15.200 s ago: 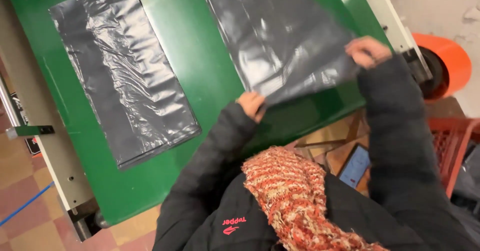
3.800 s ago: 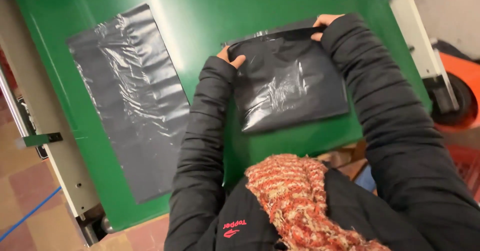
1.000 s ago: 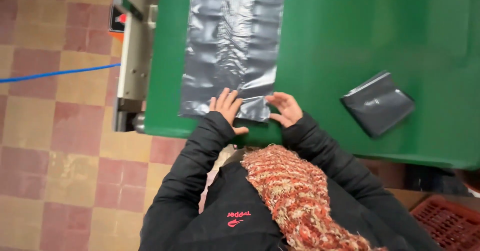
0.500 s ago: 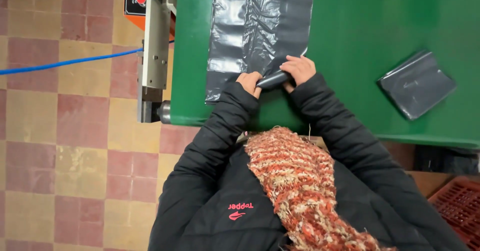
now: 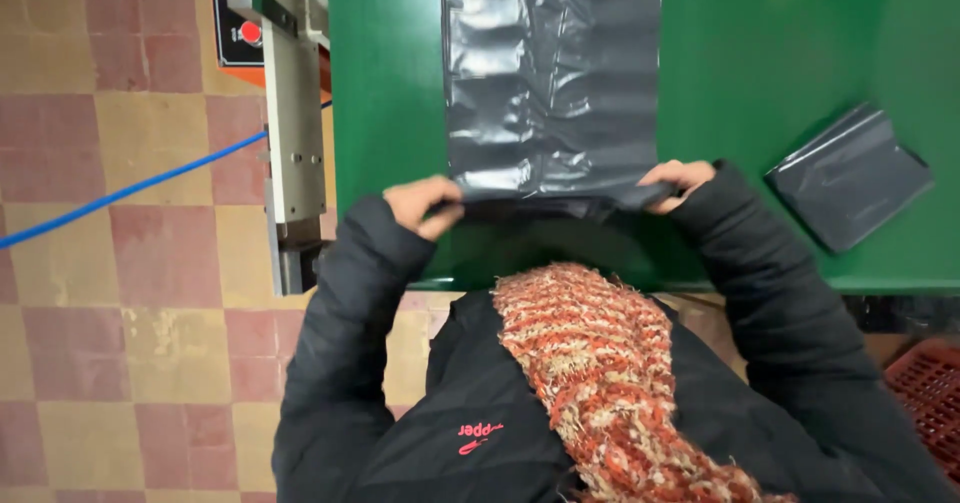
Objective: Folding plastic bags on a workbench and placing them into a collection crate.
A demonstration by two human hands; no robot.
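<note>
a: what is held, and where does it lie?

b: a long grey plastic bag is spread flat on the green surface, running away from the person. its near edge is lifted just off the surface and pulled taut between both hands.

a: how are the hands set?

b: the left hand is closed on the near left corner of the bag, fingers curled over the edge. the right hand is closed on the near right corner, pinching the plastic. the two hands are held well apart, one at each end of the edge.

a: what else is seen nearby?

b: a folded grey bag is lying on the same surface, to the right of the right hand and apart from it. a metal machine frame is fixed along the left edge of the surface, and a blue cable is stretched across the tiled floor. a red crate is partly seen at the lower right.
</note>
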